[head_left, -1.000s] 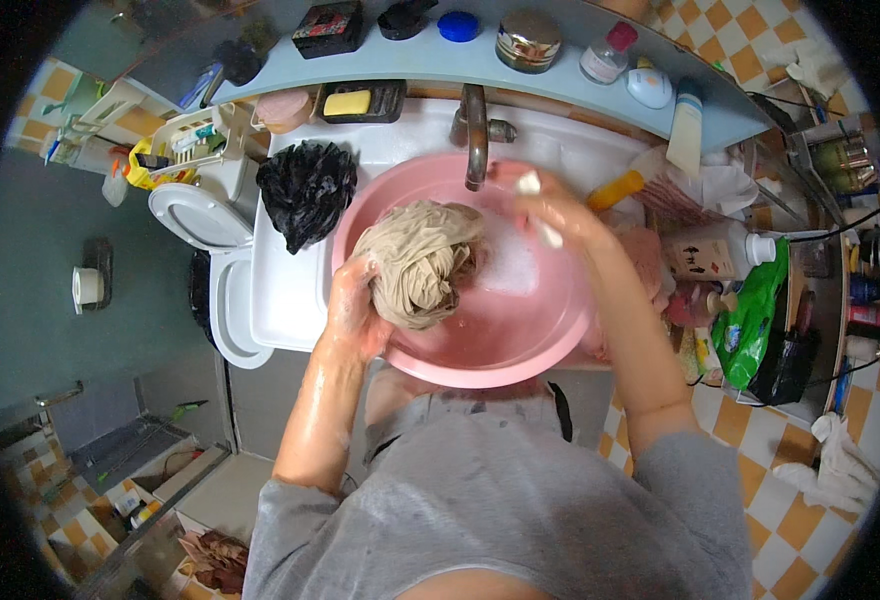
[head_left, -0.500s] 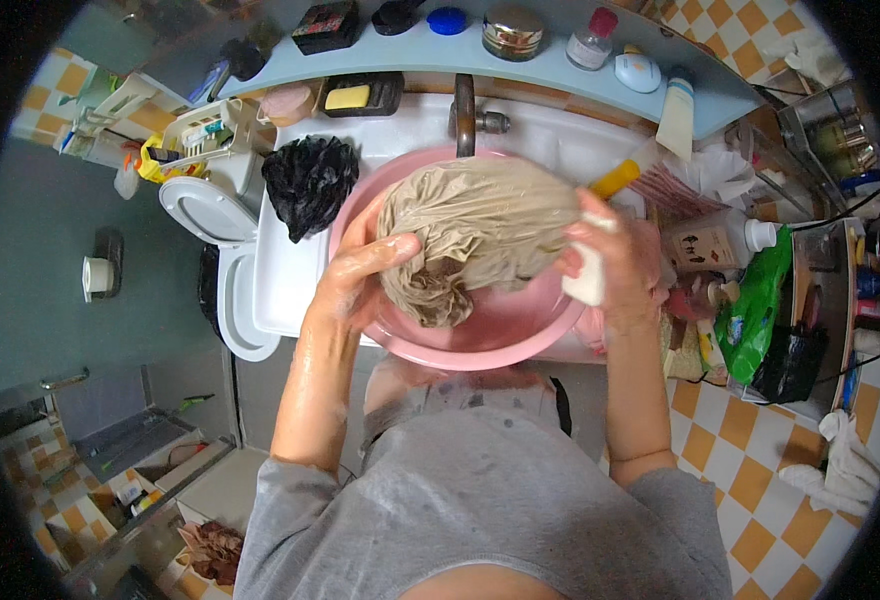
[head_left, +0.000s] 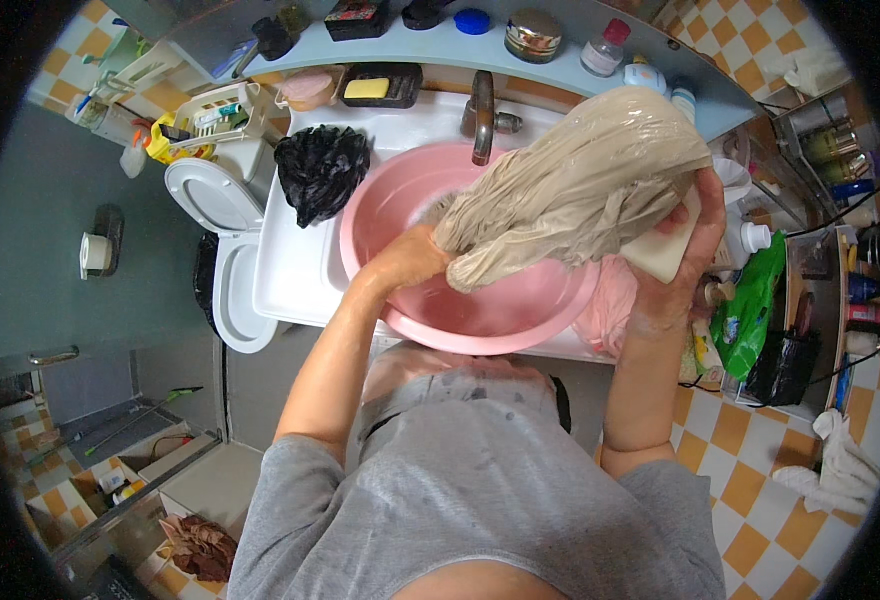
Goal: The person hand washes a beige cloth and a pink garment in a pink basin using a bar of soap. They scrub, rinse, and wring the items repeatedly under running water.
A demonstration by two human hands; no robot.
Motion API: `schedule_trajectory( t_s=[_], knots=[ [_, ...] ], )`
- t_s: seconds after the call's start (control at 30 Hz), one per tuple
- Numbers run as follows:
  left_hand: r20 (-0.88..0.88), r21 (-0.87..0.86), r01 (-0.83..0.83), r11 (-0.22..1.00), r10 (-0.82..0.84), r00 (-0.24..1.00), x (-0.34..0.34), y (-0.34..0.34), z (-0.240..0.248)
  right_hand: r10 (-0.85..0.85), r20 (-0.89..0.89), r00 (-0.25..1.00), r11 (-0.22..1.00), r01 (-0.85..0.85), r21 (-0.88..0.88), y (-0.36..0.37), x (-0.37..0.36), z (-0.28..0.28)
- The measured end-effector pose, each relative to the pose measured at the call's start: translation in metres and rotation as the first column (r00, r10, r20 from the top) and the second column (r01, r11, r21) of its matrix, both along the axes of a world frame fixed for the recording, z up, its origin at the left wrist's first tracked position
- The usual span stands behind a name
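Observation:
A wet beige garment [head_left: 580, 180] is stretched out above a pink basin [head_left: 375, 215], which stands in the white sink. Near the basin's left side, my left hand [head_left: 412, 258] is closed around the bunched end of the cloth. On the right, my right hand [head_left: 688, 265] grips a white soap bar [head_left: 666, 246]. Its fingers reach beneath the raised, wide part of the garment, so part of that hand is hidden. Some water shows at the bottom of the basin, below the cloth.
A black plastic bag [head_left: 320, 170] lies on the sink's left side, and pink cloth [head_left: 610, 310] on its right. Behind the basin rises a faucet [head_left: 483, 115]. Yellow soap [head_left: 367, 88] rests in a black dish. Jars and bottles line the shelf [head_left: 350, 48]. A green bag [head_left: 755, 310] hangs right.
The garment has gone from a bundle over the basin to a stretched length reaching up and right. My right hand moved right with the soap; my left now grips the gathered end.

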State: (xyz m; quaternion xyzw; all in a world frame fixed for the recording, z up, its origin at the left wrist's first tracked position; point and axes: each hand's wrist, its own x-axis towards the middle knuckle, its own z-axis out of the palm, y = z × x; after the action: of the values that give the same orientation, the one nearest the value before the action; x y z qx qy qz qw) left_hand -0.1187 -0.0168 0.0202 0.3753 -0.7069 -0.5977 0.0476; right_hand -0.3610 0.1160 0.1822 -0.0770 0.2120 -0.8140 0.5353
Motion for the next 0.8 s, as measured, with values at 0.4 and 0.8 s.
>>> schedule_trajectory(
  t_s=[0.4,0.8],
  knots=[
    [-0.181,0.88,-0.346,0.326,0.903,0.39,0.032,-0.021,-0.002,-0.014,-0.102,0.995,0.887,0.06,0.458,-0.005,0.013,-0.066],
    [-0.419,0.85,0.456,0.264,0.863,0.281,-0.024,0.014,0.044,0.56,-0.713,0.422,0.823,-0.189,0.535,-0.009,0.089,-0.144]
  ],
)
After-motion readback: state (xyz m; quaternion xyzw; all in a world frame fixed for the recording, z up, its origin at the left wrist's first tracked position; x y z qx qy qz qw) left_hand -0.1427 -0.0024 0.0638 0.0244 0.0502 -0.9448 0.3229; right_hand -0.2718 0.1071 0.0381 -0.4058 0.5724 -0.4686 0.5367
